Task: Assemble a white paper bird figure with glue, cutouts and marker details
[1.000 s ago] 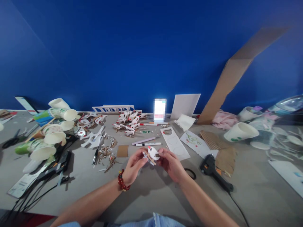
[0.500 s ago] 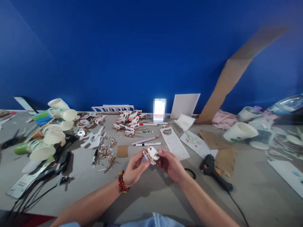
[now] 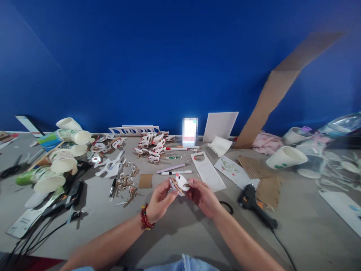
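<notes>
Between my two hands, above the front middle of the table, is a small white paper bird [image 3: 181,181] with a red beak, a dark eye and a patterned wing. A brown cardboard strip runs along its lower left side. My left hand [image 3: 161,198], with a red bead bracelet at the wrist, pinches the cardboard side. My right hand [image 3: 203,196] pinches the bird's right edge, near the wing. Its fingertips are partly hidden behind the bird. Just beyond lie a white marker [image 3: 176,172] and a lilac pen [image 3: 172,168].
Several similar paper birds [image 3: 154,145] are heaped at the back. A black glue gun [image 3: 256,205] with a cord lies right, near a cut white card [image 3: 209,173]. Cardboard scraps [image 3: 127,182] and a cardboard square [image 3: 145,180] lie left. Paper cups [image 3: 50,180] crowd the far left.
The bird has turned slightly in my fingers, and more of its patterned wing shows. Both hands stay in nearly the same place and keep their grip.
</notes>
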The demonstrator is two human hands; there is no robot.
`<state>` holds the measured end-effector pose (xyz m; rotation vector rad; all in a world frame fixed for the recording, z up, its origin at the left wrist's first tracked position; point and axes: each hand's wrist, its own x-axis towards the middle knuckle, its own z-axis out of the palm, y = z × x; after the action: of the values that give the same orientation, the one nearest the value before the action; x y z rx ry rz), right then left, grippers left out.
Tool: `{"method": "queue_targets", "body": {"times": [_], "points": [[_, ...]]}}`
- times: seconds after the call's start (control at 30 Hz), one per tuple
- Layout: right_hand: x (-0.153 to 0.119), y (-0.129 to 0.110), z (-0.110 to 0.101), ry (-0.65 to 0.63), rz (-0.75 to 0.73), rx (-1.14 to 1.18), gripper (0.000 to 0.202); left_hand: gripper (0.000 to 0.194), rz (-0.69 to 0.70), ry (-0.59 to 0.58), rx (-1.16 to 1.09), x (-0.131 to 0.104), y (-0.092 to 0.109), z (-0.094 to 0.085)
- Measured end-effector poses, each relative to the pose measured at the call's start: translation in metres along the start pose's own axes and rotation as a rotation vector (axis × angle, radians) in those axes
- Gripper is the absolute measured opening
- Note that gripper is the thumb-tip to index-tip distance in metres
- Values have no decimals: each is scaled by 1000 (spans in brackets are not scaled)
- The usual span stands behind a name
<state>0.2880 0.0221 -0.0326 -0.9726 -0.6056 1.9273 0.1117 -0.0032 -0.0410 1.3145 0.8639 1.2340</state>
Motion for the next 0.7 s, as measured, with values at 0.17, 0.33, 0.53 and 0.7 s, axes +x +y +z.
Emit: {"method": "queue_targets", "body": {"times": [0.17, 0.33, 0.53, 0.7], "points": [[-2, -4, 1, -16, -60, -52, 21, 20, -29, -9, 19, -1, -5, -4], [-4, -5, 1, -26, -77, -96, 23, 22, -23, -40, 62, -2, -5, -5], [-3, -2, 0, -19, -19, -88, 24, 22, -4, -70, 110, -2, -1, -2], [-2, 2, 0, 10, 18, -45, 26, 21, -4, -76, 125, -1, 4, -1]]}}
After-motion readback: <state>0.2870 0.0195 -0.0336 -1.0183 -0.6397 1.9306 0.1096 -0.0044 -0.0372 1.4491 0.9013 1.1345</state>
